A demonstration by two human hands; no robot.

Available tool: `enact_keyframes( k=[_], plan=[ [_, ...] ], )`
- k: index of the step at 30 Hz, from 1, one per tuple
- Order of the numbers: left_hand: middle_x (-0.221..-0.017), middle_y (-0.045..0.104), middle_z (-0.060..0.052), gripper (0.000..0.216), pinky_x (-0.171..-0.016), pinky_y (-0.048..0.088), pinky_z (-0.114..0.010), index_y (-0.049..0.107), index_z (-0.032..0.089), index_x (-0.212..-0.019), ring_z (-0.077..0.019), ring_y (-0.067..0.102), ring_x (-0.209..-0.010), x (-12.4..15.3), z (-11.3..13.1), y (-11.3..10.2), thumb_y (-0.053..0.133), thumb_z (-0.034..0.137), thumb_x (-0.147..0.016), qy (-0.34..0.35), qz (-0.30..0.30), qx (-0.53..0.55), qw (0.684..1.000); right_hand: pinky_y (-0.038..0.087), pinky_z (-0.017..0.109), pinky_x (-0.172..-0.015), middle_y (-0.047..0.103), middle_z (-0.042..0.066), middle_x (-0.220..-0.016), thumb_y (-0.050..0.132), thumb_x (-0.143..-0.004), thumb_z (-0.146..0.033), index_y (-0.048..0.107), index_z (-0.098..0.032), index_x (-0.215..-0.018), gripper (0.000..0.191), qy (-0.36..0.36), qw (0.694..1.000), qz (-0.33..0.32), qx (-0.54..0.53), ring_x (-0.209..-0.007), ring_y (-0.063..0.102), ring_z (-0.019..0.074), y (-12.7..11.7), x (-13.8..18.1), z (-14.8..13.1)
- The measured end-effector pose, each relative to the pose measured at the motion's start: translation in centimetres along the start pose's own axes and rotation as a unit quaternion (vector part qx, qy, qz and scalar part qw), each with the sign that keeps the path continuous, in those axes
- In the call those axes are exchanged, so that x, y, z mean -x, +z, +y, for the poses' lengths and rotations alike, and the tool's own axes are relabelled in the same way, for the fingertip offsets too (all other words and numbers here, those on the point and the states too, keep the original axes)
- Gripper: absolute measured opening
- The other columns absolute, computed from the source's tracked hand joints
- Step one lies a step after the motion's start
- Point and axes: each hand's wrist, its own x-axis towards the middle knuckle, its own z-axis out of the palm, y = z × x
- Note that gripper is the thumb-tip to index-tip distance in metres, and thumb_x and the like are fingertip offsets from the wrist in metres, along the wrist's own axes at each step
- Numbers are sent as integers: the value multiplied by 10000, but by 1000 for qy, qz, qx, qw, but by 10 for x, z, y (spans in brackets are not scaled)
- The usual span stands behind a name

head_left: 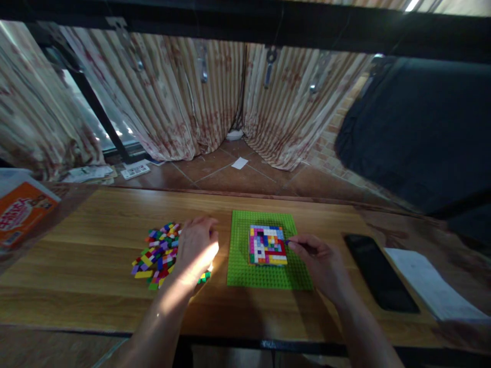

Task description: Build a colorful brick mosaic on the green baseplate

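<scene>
On a green studded baseplate (238, 276) sits a square, many-coloured build of toy bricks (264, 253). At its right edge my right hand (320, 258) pinches a small dark toy brick (287, 242), blue or purple, between thumb and fingertips. It is at the build's edge; whether it touches is too small to tell. Left of the baseplate lies a heap of loose, mixed-colour toy bricks (161, 250). My left hand (197, 240) is over the heap's right side with its fingers curled, hiding part of the heap. What those fingers hold, if anything, is hidden.
Everything lies on a wooden table (95, 245). A black phone (379, 271) and white paper (429, 281) are to the right. A clear tub with an orange label (23, 212) stands at far left. Striped curtains (215, 102) hang beyond, under a dark bar (238, 23).
</scene>
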Motion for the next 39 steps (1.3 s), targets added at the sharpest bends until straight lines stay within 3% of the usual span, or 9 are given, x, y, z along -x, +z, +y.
enact_keyframes(
  k=[10, 16, 20, 29, 33, 39],
  plan=[
    [-933, 711, -84, 230, -874, 387, -399, 714, 197, -847, -255, 591, -899, 3, -5, -3, 487, 197, -816, -14, -40, -111, 993, 513, 319, -674, 740, 43, -756, 709, -671, -404, 742, -198, -747, 222, 45, 997, 12, -69, -694, 659, 188, 16, -4, -2],
    [-941, 725, -62, 255, -849, 369, -445, 729, 234, -885, -318, 564, -976, 3, -6, -5, 490, 187, -809, -36, -51, -113, 992, 499, 292, -657, 727, 26, -705, 801, -533, -386, 733, -198, -689, 253, 104, 982, 35, -152, -656, 635, 159, 19, -6, -6],
    [-937, 726, -66, 242, -863, 375, -448, 725, 226, -857, -309, 577, -964, 2, -2, -6, 490, 196, -808, -23, -43, -99, 994, 480, 253, -610, 705, 10, -639, 844, -460, -350, 719, -191, -626, 261, 149, 966, 23, -211, -603, 607, 126, 19, -7, -11],
    [-866, 740, -35, 207, -745, 463, -292, 719, 226, -850, -202, 658, -838, 4, 19, 6, 519, 244, -801, -23, -61, 151, 986, 458, 247, -531, 682, 6, -599, 853, -504, -364, 707, -185, -635, 266, 138, 964, -10, -226, -531, 578, 115, 19, -8, -4],
    [-888, 737, 1, 177, -781, 485, -275, 700, 227, -877, -177, 664, -856, 9, 28, 8, 540, 274, -817, -25, -72, 295, 953, 483, 248, -579, 700, 10, -642, 853, -509, -361, 714, -193, -639, 254, 123, 964, 0, -235, -580, 601, 121, 18, -8, -7],
    [-951, 730, -21, 187, -836, 515, -287, 690, 195, -955, -166, 663, -891, 16, 39, 11, 564, 228, -820, -6, -112, 439, 891, 525, 291, -679, 714, 6, -747, 764, -683, -341, 734, -230, -759, 138, 12, 978, 25, -206, -694, 637, 150, 25, 4, -22]
  ],
)
